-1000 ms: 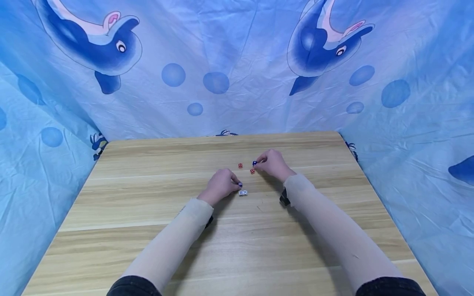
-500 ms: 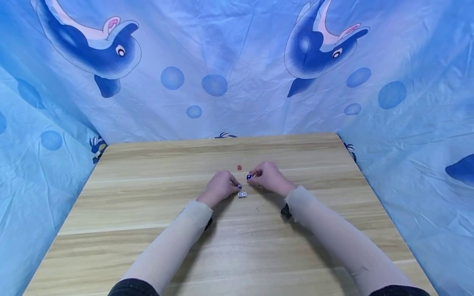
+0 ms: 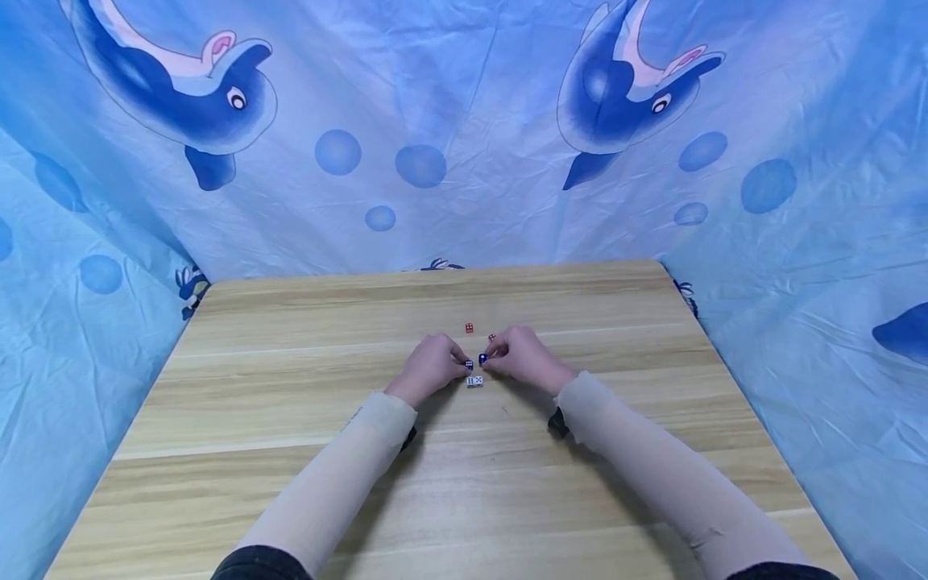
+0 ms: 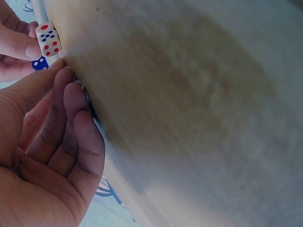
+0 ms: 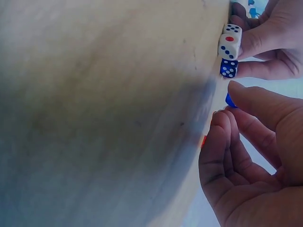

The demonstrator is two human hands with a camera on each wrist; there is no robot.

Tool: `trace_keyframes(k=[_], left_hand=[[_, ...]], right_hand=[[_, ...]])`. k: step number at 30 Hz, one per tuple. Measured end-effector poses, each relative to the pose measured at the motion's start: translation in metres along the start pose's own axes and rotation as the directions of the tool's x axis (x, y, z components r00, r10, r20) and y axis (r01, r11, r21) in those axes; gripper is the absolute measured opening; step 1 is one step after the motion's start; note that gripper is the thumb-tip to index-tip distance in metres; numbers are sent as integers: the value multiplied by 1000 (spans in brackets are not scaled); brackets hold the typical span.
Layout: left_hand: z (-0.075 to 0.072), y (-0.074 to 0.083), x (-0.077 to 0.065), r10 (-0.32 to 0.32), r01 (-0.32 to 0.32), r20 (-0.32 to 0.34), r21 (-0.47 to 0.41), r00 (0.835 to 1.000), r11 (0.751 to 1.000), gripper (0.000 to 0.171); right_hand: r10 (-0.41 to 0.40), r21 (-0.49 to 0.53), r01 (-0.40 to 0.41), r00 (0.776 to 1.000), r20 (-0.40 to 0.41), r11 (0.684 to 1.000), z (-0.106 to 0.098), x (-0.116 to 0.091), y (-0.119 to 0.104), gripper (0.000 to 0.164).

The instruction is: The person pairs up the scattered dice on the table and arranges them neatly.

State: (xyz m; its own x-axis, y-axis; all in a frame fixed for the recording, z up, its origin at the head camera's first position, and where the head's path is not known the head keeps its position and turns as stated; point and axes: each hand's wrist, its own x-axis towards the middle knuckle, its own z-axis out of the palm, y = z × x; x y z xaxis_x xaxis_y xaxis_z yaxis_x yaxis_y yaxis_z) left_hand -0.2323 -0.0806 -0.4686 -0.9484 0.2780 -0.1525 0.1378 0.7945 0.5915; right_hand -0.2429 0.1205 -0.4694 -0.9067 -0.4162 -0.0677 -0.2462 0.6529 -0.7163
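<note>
In the head view my left hand [image 3: 432, 366] pinches a dark blue die [image 3: 469, 365] at its fingertips, just behind two white dice [image 3: 474, 381] that sit side by side. My right hand [image 3: 525, 354] holds a second blue die [image 3: 482, 359] between thumb and finger, a small gap to the right of the first. The right wrist view has the left hand's blue die [image 5: 228, 68] beside the white dice [image 5: 230, 43]; the right hand's blue die [image 5: 230, 100] is mostly covered by the thumb. Behind the hands lie two red dice, one [image 3: 469, 328] standing alone and one [image 3: 491, 337] close to my right fingers.
The dice and hands are near the middle of a wood-grain table [image 3: 254, 354]. A blue curtain [image 3: 493, 217] with dolphins hangs behind it and along both sides. Dark straps with small devices [image 3: 558, 423] sit at the wrists.
My right hand has carried its blue die from beside the red dice toward me and leftward, close to the left hand's die. The left hand stays in place on its blue die.
</note>
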Motion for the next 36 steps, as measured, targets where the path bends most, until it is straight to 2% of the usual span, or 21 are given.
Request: trace_keyframes(k=[5,13,24,36], left_hand=[[1,1,-1,4,-4,5,6,1000,1000,8],[1,1,-1,8,-8,-4,16,1000,1000,9],[2,1,0,-4,4,-4,13,1000,1000,9],[2,-1,3,9,-9,-1,18,1000,1000,9]], right_hand=[[-3,-49,4,1000,18,999,5,2,2,9],[-54,-94,56,998,28,994,8,3,1,8],[-43,-85,47,998,46,995,10,7,3,11],[-52,-60,54,998,35,997,8,8,1,12]])
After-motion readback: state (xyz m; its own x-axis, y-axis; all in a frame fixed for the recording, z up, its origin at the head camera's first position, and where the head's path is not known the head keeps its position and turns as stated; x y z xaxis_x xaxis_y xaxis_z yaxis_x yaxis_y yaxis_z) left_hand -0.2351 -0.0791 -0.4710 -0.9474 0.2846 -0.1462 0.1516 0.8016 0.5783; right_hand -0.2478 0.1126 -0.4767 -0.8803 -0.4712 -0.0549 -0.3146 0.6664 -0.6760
